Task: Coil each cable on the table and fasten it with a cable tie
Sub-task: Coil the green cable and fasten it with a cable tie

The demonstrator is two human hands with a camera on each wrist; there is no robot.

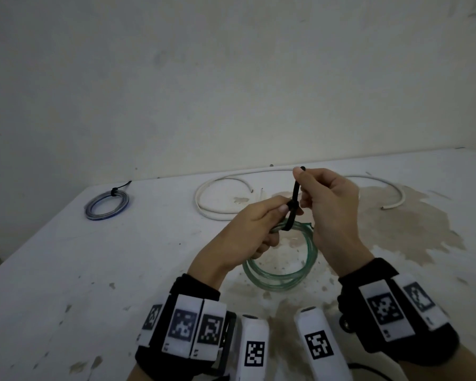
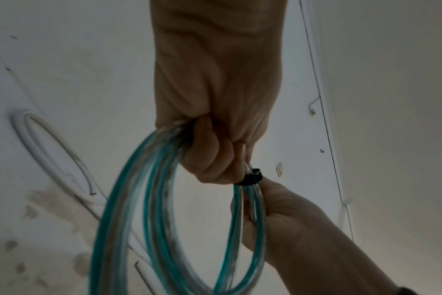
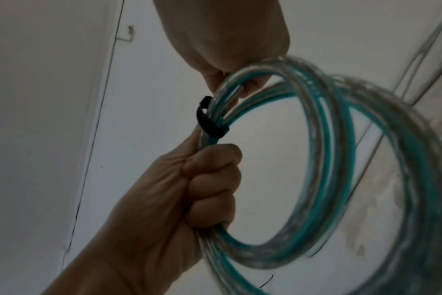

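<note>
A coil of clear green cable hangs above the table in my left hand, whose fingers curl round the bundle. A black cable tie loops round the coil right by those fingers. My right hand pinches the tie's tail and holds it upward. The left wrist view shows my left hand gripping the green coil, with the black tie beside it. In the right wrist view the tie wraps the coil between my right hand and left hand.
A loose white cable lies uncoiled across the back of the white table. A blue coil with a black tie on it lies at the back left. A brown stain spreads at the right. A wall stands behind.
</note>
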